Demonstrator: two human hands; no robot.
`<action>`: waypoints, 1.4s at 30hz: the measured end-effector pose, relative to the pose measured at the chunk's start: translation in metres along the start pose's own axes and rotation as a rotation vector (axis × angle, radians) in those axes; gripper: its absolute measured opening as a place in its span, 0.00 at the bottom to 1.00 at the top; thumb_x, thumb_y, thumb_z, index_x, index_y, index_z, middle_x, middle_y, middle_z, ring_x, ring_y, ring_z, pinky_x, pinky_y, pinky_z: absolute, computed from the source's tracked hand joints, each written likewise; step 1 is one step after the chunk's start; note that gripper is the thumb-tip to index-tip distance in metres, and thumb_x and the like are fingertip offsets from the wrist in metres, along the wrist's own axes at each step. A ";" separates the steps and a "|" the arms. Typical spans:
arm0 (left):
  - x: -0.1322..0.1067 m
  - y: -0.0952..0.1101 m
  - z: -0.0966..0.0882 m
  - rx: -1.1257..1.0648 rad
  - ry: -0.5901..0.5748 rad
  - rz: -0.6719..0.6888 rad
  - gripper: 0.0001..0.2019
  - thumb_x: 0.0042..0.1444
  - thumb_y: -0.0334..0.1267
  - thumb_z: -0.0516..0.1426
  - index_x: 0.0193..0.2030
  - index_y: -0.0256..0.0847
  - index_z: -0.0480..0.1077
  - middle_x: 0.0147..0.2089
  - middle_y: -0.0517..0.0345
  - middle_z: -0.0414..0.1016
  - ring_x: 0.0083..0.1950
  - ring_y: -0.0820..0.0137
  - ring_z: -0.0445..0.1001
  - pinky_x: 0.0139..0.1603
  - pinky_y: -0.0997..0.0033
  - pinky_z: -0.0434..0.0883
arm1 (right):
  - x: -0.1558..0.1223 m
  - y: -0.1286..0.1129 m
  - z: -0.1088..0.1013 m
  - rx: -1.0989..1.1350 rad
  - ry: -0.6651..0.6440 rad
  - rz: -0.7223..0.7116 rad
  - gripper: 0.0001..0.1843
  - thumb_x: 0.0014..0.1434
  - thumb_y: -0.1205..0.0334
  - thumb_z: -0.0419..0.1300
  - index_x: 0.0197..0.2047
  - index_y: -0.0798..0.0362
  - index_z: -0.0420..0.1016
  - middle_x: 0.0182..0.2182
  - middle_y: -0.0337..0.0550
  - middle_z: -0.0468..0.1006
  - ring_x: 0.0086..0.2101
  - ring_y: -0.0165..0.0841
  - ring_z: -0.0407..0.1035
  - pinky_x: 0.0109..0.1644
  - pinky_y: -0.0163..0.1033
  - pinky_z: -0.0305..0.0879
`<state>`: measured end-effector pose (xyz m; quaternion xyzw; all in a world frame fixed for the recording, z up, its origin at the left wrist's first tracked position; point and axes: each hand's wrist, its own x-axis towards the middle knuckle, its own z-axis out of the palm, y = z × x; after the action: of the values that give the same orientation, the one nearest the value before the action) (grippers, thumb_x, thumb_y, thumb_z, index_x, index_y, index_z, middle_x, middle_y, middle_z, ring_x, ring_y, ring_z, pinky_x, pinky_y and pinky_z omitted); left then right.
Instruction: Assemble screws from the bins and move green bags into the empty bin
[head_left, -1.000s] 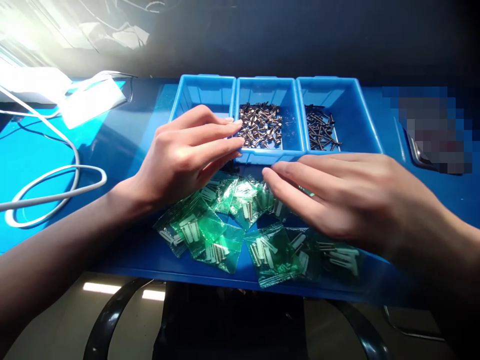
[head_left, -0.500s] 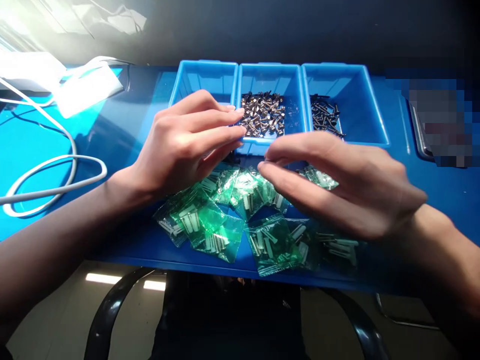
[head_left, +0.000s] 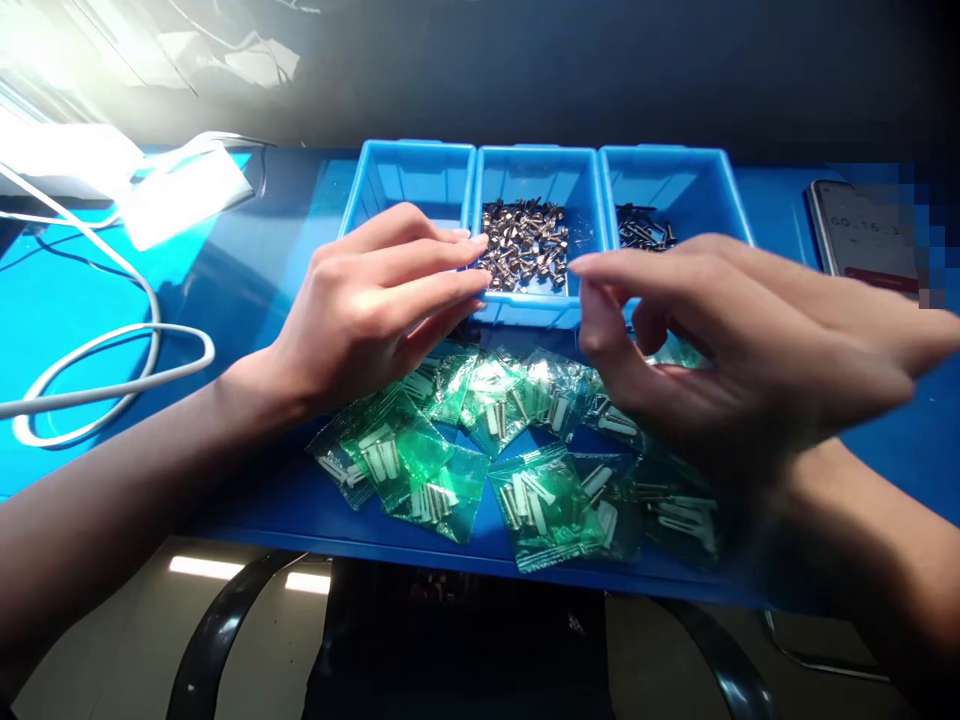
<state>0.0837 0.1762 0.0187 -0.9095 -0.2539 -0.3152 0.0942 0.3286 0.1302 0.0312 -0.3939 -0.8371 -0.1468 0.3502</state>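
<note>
Several small green plastic bags [head_left: 439,470] holding pale little parts lie in a heap near the front edge of the blue table [head_left: 247,280]. My left hand [head_left: 375,310] rests over the heap's left side, fingers stretched out together, their tips at the front rim of the middle blue bin [head_left: 525,312]. My right hand [head_left: 735,350] hovers above the heap's right side with fingers curved and apart, thumb pointing down; nothing shows between them. The middle bin holds silver metal parts [head_left: 525,245].
Three blue bins stand side by side: the left bin [head_left: 409,180], the middle one, and the right bin [head_left: 679,185] with dark screws [head_left: 643,232]. A phone [head_left: 859,235] lies at the far right. A white cable [head_left: 112,350] loops at the left. A chair frame [head_left: 217,630] shows below the table.
My right hand has lifted off the bags and swung right and up, its fingers spreading. My left hand has stayed in place.
</note>
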 end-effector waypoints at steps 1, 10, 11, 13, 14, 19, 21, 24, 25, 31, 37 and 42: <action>0.000 0.001 0.000 -0.012 0.013 -0.015 0.12 0.60 0.36 0.57 0.50 0.42 0.73 0.51 0.56 0.78 0.53 0.65 0.76 0.51 0.62 0.78 | 0.002 0.003 0.003 -0.041 0.046 0.010 0.15 0.58 0.67 0.61 0.49 0.53 0.78 0.36 0.43 0.81 0.30 0.31 0.73 0.30 0.37 0.62; 0.001 0.004 -0.004 -0.160 0.027 -0.172 0.21 0.68 0.41 0.42 0.55 0.32 0.70 0.46 0.48 0.78 0.46 0.68 0.76 0.46 0.62 0.78 | 0.000 0.005 0.010 0.035 -0.037 -0.314 0.20 0.56 0.70 0.63 0.53 0.54 0.74 0.41 0.44 0.79 0.37 0.31 0.71 0.34 0.37 0.68; 0.000 0.004 -0.003 -0.166 0.029 -0.173 0.23 0.68 0.41 0.41 0.55 0.32 0.70 0.46 0.48 0.78 0.46 0.68 0.76 0.46 0.62 0.78 | -0.001 0.003 0.011 0.026 -0.089 -0.363 0.21 0.57 0.69 0.63 0.55 0.54 0.72 0.43 0.43 0.79 0.38 0.32 0.70 0.36 0.38 0.69; -0.001 0.004 -0.003 -0.172 0.035 -0.178 0.25 0.68 0.43 0.38 0.55 0.33 0.70 0.46 0.48 0.78 0.46 0.69 0.76 0.45 0.62 0.78 | -0.002 0.000 0.014 -0.004 -0.185 -0.438 0.23 0.60 0.69 0.60 0.58 0.56 0.69 0.48 0.46 0.77 0.41 0.35 0.70 0.40 0.41 0.71; -0.001 0.004 -0.003 -0.175 0.037 -0.183 0.25 0.69 0.43 0.37 0.55 0.33 0.70 0.46 0.49 0.78 0.46 0.69 0.76 0.44 0.62 0.78 | -0.002 -0.002 0.015 -0.021 -0.229 -0.470 0.23 0.61 0.69 0.58 0.60 0.58 0.67 0.51 0.49 0.76 0.43 0.37 0.70 0.44 0.44 0.71; -0.001 0.003 -0.002 -0.185 0.025 -0.197 0.25 0.69 0.44 0.37 0.55 0.37 0.69 0.48 0.54 0.77 0.48 0.69 0.75 0.47 0.58 0.78 | -0.001 -0.010 0.020 -0.095 -0.403 -0.569 0.26 0.64 0.72 0.51 0.64 0.65 0.60 0.59 0.57 0.69 0.53 0.43 0.67 0.53 0.48 0.70; 0.000 0.003 -0.002 -0.185 0.041 -0.177 0.24 0.69 0.44 0.38 0.55 0.38 0.70 0.49 0.55 0.78 0.48 0.69 0.76 0.47 0.58 0.78 | -0.002 -0.011 0.021 -0.101 -0.416 -0.571 0.24 0.64 0.72 0.51 0.63 0.65 0.62 0.58 0.57 0.70 0.52 0.44 0.68 0.52 0.48 0.71; 0.001 0.004 -0.001 -0.183 0.063 -0.158 0.24 0.69 0.44 0.39 0.53 0.36 0.71 0.49 0.53 0.78 0.46 0.68 0.76 0.47 0.60 0.77 | -0.001 -0.010 0.021 -0.091 -0.433 -0.547 0.22 0.64 0.72 0.52 0.61 0.66 0.65 0.54 0.56 0.73 0.49 0.44 0.69 0.50 0.48 0.71; 0.001 0.004 -0.001 -0.179 0.060 -0.159 0.24 0.68 0.43 0.39 0.53 0.35 0.71 0.48 0.52 0.78 0.46 0.68 0.76 0.47 0.60 0.77 | 0.000 -0.009 0.021 -0.083 -0.435 -0.538 0.20 0.64 0.72 0.52 0.59 0.66 0.66 0.52 0.56 0.74 0.48 0.43 0.69 0.49 0.47 0.71; 0.001 0.004 -0.003 -0.165 0.049 -0.140 0.22 0.68 0.41 0.41 0.53 0.34 0.71 0.48 0.51 0.78 0.46 0.68 0.75 0.45 0.62 0.77 | 0.002 -0.009 0.018 -0.067 -0.436 -0.517 0.17 0.64 0.73 0.51 0.54 0.67 0.71 0.47 0.56 0.77 0.43 0.42 0.71 0.45 0.47 0.73; 0.000 0.004 -0.002 -0.126 0.050 -0.110 0.20 0.68 0.41 0.41 0.54 0.37 0.71 0.48 0.52 0.79 0.47 0.68 0.75 0.44 0.63 0.77 | 0.000 -0.006 0.017 -0.060 -0.528 -0.567 0.26 0.65 0.74 0.48 0.66 0.65 0.56 0.61 0.56 0.66 0.55 0.46 0.66 0.53 0.50 0.72; 0.000 0.006 -0.003 -0.094 0.004 -0.140 0.22 0.68 0.44 0.41 0.56 0.36 0.69 0.49 0.50 0.77 0.48 0.67 0.75 0.48 0.61 0.77 | 0.001 -0.007 0.017 -0.073 -0.525 -0.581 0.25 0.65 0.74 0.49 0.65 0.65 0.57 0.57 0.54 0.71 0.54 0.46 0.67 0.50 0.49 0.72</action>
<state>0.0856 0.1702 0.0210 -0.8924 -0.3014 -0.3346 0.0297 0.3148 0.1348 0.0197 -0.1771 -0.9690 -0.1639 0.0539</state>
